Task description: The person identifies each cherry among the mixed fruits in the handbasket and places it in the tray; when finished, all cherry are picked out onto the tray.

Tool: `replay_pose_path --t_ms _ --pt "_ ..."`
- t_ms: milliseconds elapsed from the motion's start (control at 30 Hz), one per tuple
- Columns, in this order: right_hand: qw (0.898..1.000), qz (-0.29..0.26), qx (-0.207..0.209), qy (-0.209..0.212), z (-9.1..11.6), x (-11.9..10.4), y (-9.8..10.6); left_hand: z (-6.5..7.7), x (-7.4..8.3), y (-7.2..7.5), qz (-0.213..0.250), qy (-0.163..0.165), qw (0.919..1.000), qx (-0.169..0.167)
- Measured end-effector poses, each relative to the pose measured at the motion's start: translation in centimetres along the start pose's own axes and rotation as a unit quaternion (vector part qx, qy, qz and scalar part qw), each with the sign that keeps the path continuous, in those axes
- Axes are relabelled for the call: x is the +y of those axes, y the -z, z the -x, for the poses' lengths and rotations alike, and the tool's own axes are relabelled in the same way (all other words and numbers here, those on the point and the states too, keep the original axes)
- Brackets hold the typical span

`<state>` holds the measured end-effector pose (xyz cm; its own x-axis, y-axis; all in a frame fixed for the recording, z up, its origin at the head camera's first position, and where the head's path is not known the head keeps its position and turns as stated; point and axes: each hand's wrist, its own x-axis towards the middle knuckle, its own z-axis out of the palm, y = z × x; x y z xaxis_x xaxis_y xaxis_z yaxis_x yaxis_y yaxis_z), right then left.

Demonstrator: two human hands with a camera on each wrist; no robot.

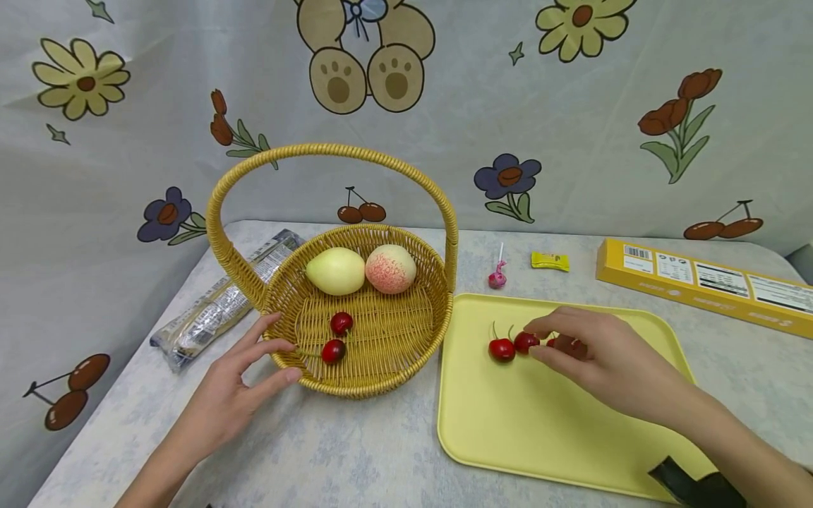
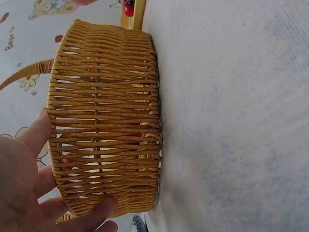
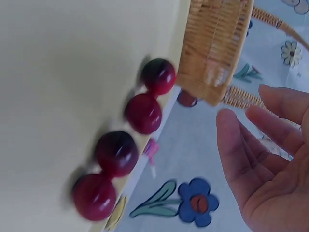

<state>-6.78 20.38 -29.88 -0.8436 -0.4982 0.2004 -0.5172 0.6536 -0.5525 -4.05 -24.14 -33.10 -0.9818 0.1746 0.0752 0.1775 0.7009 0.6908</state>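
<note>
A wicker basket (image 1: 356, 390) with a tall arched handle holds a pale yellow pear (image 1: 336, 271), a pink-speckled peach (image 1: 390, 269) and two dark red cherries (image 1: 333, 351). My left hand (image 1: 231, 384) touches its left rim, thumb and fingers spread and fairly straight; the left wrist view shows the thumb (image 2: 36, 133) on the rim. Over the yellow tray (image 1: 546, 437), my right hand (image 1: 603, 360) hovers with loosely bent fingers, partly covering several cherries (image 1: 502, 350). The right wrist view shows these cherries (image 3: 143, 113) in a row, apart from the fingers, which hold nothing.
Behind the tray lie a pink lollipop (image 1: 497, 276) and a small yellow wrapped candy (image 1: 550, 261). A long yellow box (image 1: 705, 286) stretches along the back right. Left of the basket is a silvery packet (image 1: 216, 310). A printed cloth hangs behind the table.
</note>
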Motion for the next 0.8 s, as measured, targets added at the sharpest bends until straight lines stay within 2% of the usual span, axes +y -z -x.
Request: replay_pose_path --t_ms 200,333,533,800 --pt "0.997 -0.051 0.006 0.058 -2.3 -2.4 -1.3 0.0 0.0 0.0 0.004 0.000 1.0000 -0.001" --pt "0.995 -0.061 0.007 0.084 -4.0 -3.7 -2.5 0.0 -0.1 0.0 0.006 0.000 1.0000 0.000" --pt "0.991 -0.058 -0.028 0.115 -6.9 -5.7 -4.4 0.0 -0.1 0.0 0.008 0.002 1.0000 0.000" --pt "0.987 -0.035 -0.088 0.133 -11.3 -7.6 -7.6 0.1 -0.1 0.0 0.011 -0.005 0.9999 0.001"
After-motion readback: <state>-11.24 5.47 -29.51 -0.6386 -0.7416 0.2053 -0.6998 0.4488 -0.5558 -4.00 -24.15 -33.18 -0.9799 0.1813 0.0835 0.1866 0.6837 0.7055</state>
